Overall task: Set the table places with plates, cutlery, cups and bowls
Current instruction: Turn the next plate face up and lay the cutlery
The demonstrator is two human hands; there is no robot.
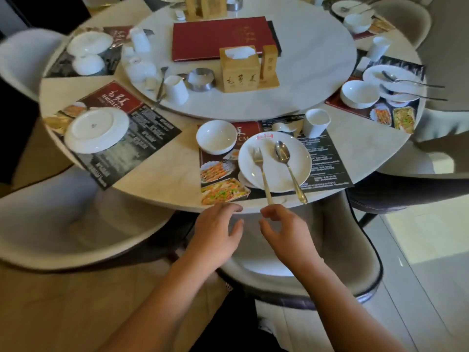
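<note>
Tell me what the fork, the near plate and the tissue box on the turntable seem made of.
Fork: metal, shiny silver tines, gold-toned handle. Plate: likely glazed white ceramic, glossy with soft highlights. Tissue box: pale wood or bamboo, matte, dark characters on its front; blur hides any grain.

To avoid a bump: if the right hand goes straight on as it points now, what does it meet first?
Probably the handle end of the fork, which juts past the table edge just ahead of the right hand; depth is unclear.
</note>
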